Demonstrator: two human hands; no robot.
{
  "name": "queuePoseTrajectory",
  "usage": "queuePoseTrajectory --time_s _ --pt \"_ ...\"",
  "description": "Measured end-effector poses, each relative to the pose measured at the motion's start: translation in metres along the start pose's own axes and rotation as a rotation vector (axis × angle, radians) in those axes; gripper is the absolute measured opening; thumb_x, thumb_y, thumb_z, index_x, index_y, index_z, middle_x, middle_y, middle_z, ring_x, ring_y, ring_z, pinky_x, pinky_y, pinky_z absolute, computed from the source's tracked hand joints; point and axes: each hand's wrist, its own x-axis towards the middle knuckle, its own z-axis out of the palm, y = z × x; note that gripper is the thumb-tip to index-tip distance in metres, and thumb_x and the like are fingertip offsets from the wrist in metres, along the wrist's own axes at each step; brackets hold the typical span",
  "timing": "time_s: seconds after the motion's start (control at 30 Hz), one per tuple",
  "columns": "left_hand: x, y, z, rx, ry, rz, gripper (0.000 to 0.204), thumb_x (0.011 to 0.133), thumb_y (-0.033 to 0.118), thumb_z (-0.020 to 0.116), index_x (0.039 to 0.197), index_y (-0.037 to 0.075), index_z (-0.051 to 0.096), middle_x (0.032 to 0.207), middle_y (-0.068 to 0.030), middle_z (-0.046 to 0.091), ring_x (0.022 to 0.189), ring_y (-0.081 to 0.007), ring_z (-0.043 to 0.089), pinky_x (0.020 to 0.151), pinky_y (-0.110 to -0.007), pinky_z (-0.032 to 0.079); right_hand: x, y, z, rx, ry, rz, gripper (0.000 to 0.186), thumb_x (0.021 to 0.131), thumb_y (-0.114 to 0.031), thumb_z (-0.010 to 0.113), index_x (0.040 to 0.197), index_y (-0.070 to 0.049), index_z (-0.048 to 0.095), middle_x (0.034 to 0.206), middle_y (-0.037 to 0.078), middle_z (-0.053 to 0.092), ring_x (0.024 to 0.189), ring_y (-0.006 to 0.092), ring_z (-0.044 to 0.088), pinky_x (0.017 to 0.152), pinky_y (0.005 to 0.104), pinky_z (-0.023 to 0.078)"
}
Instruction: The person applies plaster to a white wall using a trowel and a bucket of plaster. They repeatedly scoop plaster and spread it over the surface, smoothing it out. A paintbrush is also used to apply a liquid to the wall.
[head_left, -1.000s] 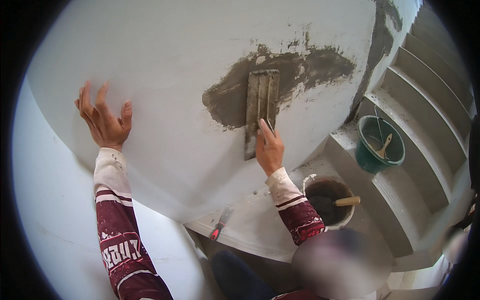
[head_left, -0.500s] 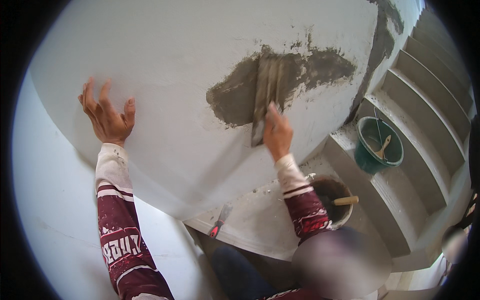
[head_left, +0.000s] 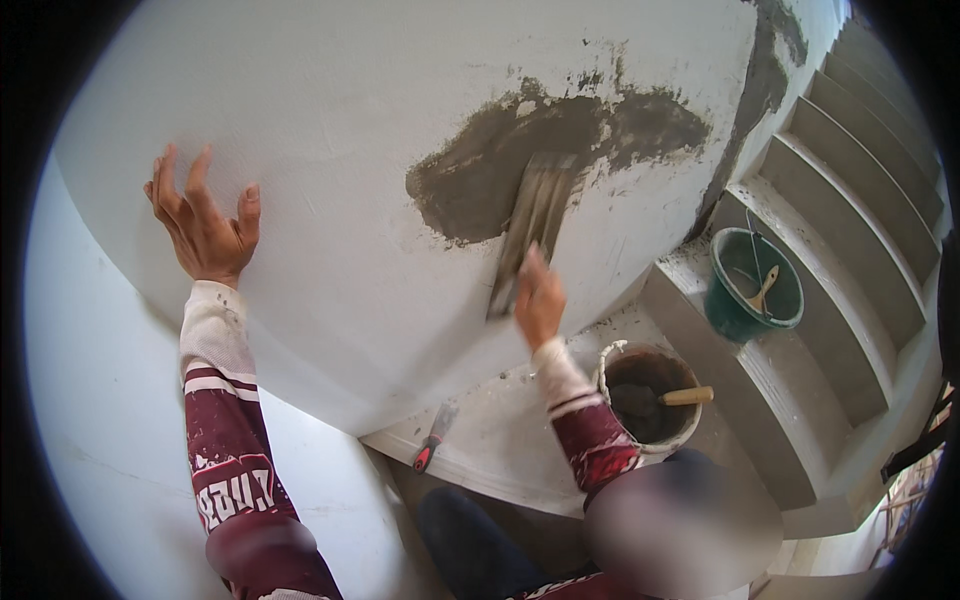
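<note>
My right hand is closed round the handle of a long plastering trowel. The trowel's blade lies tilted against the white curved wall, its upper end over the lower edge of a dark grey patch of wet plaster. Most of the handle is hidden by my fingers. My left hand rests on the wall to the left of the patch, fingers spread, holding nothing.
A bucket of grey mix with a wooden handle sticking out stands by my right forearm. On the curved stairs sits a green bucket with a brush. A scraper with a red-and-black handle lies on the step below the wall.
My right hand has drawn the trowel down and slightly left, showing more of the plaster patch. My left hand stays spread on the wall.
</note>
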Motion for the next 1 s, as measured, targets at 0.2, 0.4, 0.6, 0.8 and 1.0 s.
queuePoseTrajectory --time_s 0.2,0.4,0.6,0.8,1.0 --pt "0.008 -0.008 -0.006 0.05 0.005 0.04 0.054 0.093 0.055 0.05 0.132 0.018 0.041 0.141 -0.0167 0.032 0.138 -0.0377 0.026 0.114 -0.057 0.02 0.19 -0.074 -0.064 0.025 0.168 -0.083 0.036 0.098 -0.02 0.05 0.128 -0.003 0.059 0.116 0.02 0.066 0.103 0.0369 0.064 0.09 0.0414 0.051" --pt "0.004 0.001 0.003 -0.009 0.021 -0.009 0.055 0.094 0.052 0.05 0.134 0.015 0.041 0.142 -0.0174 0.032 0.137 -0.0385 0.027 0.113 -0.059 0.02 0.013 -0.058 0.008 0.052 0.133 -0.248 0.038 0.095 -0.018 0.057 0.132 -0.011 0.057 0.097 0.023 0.066 0.081 0.0369 0.067 0.067 0.0419 0.055" --pt "0.0 -0.005 -0.003 0.024 0.0 0.015 0.056 0.094 0.053 0.05 0.133 0.014 0.041 0.142 -0.0182 0.032 0.136 -0.04 0.027 0.113 -0.06 0.02 0.143 -0.098 -0.031 -0.027 0.128 -0.258 0.034 0.096 -0.018 0.054 0.129 -0.011 0.059 0.089 0.022 0.066 0.076 0.0336 0.065 0.064 0.0428 0.053" --pt "0.008 -0.01 -0.011 0.036 0.007 0.024 0.056 0.094 0.052 0.051 0.133 0.014 0.041 0.141 -0.0166 0.032 0.135 -0.0406 0.027 0.113 -0.059 0.02 0.029 -0.122 0.022 0.012 0.02 -0.212 0.041 0.092 -0.014 0.06 0.132 -0.011 0.057 0.098 0.024 0.064 0.079 0.0351 0.066 0.063 0.0397 0.055" --pt "-0.001 0.001 0.005 -0.009 0.017 -0.02 0.054 0.094 0.052 0.051 0.132 0.015 0.042 0.141 -0.0165 0.031 0.136 -0.0398 0.027 0.113 -0.059 0.02 -0.003 -0.079 0.016 -0.071 0.022 -0.164 0.041 0.093 -0.017 0.059 0.133 -0.019 0.058 0.099 0.022 0.063 0.073 0.0348 0.067 0.057 0.0368 0.055"
